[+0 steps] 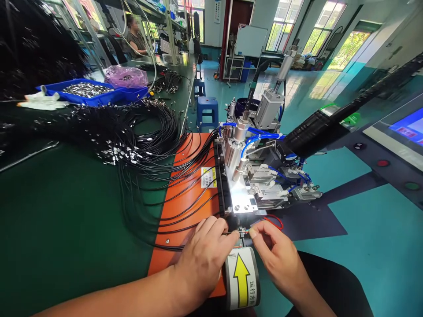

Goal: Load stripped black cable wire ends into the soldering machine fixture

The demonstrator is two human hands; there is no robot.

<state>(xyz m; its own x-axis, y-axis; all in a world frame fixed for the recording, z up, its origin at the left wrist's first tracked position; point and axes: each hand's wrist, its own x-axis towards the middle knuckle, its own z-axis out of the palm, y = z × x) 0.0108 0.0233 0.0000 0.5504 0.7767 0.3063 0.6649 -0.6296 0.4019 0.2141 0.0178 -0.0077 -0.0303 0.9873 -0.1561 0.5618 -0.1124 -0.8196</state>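
My left hand [201, 257] rests on the orange plate [185, 207], fingers pinched on a thin black cable [185, 225] at its stripped end. My right hand [276, 253] pinches the coloured wire tips of the same cable from the other side. Both hands meet just in front of the small metal machine [251, 176] with blue air hoses. A cylinder with a yellow arrow label [241, 277] lies between my wrists. Many more black cables [139, 145] fan out over the green bench to the left.
A blue tray [89, 90] of small metal parts and a purple bag [127, 77] stand at the back left, with white gloves [42, 101] beside them. Another person [135, 37] sits far down the bench. A blue stool [207, 110] stands in the aisle. A control panel [396, 145] is at right.
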